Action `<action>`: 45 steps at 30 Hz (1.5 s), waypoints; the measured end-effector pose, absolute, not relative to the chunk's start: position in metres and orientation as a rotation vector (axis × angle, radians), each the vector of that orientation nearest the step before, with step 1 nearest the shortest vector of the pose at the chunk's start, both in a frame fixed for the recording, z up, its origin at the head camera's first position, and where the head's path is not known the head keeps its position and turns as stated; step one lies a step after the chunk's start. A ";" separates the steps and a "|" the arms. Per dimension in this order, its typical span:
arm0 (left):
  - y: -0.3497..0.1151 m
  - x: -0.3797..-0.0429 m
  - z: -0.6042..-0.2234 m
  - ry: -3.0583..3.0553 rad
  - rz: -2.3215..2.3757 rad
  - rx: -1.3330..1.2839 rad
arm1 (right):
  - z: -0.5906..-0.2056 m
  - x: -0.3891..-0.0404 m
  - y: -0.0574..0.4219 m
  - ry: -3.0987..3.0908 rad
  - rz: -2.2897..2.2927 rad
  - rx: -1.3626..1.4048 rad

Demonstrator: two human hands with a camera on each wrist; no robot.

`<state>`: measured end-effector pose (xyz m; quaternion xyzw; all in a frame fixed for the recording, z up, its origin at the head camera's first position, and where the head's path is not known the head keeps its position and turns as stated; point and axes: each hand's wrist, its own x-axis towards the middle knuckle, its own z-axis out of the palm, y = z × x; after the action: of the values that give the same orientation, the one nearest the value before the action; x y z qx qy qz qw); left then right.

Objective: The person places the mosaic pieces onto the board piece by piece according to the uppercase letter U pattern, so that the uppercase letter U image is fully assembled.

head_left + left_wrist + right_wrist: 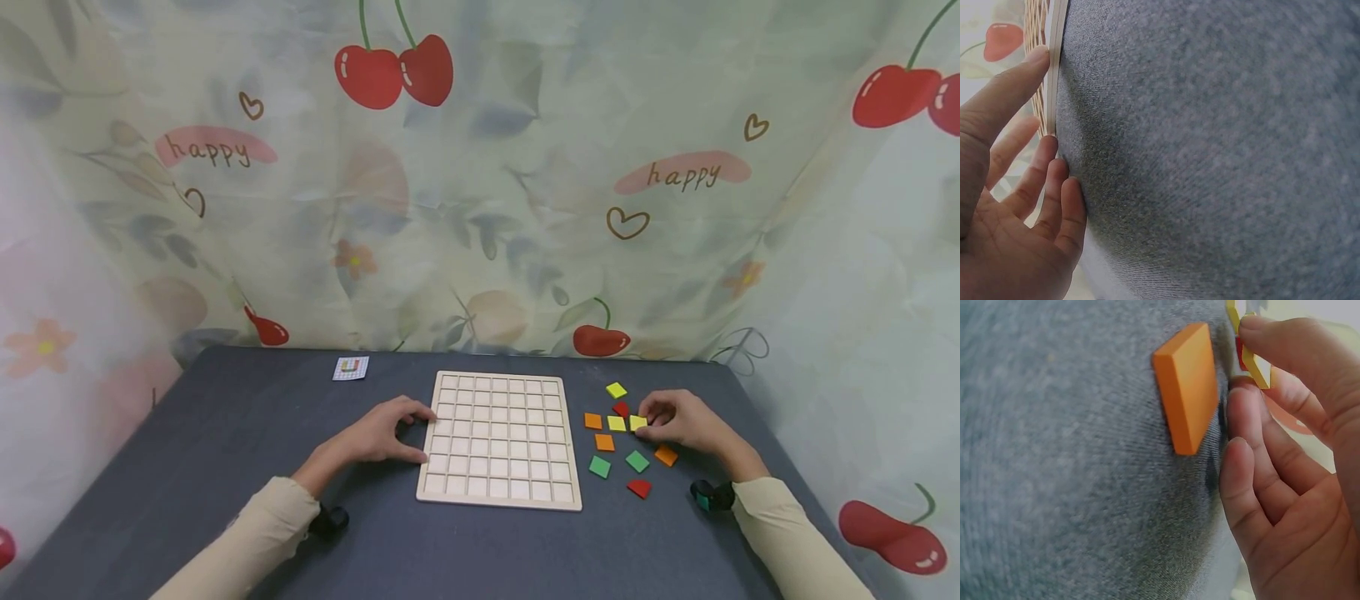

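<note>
A pale wooden grid board (498,437) lies on the dark table. My left hand (386,429) is at its left side, thumb and index fingertip touching the edge; in the left wrist view the fingers are spread and relaxed along the board's rim (1054,69). On the right, my right hand (678,419) pinches a yellow square tile (637,422) between thumb and fingers, right beside another yellow tile (616,424). The right wrist view shows the pinched yellow tile (1259,369) under the thumb, with an orange tile (1191,394) lying nearer the wrist.
Around the right hand lie a third yellow tile (616,390), red pieces (639,488), green tiles (637,462) and orange tiles (604,442). A small card with a coloured grid pattern (350,368) lies at the back left. A printed curtain (480,208) hangs behind the table.
</note>
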<state>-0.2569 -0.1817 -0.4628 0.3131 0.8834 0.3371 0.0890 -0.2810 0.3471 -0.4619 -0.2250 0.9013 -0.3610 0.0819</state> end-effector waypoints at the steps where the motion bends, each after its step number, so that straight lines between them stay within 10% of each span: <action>1: -0.182 -0.257 -0.463 2.627 1.004 0.932 | -0.461 -0.281 0.347 2.688 -1.093 -0.660; 45: -0.185 -0.260 -0.467 2.623 1.006 0.971 | -0.459 -0.267 0.302 2.546 -1.465 -0.568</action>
<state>-0.2596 -0.1852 -0.4675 0.3254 0.8794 0.3372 0.0846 -0.2674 0.3022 -0.4590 -0.1893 0.8485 -0.4885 0.0749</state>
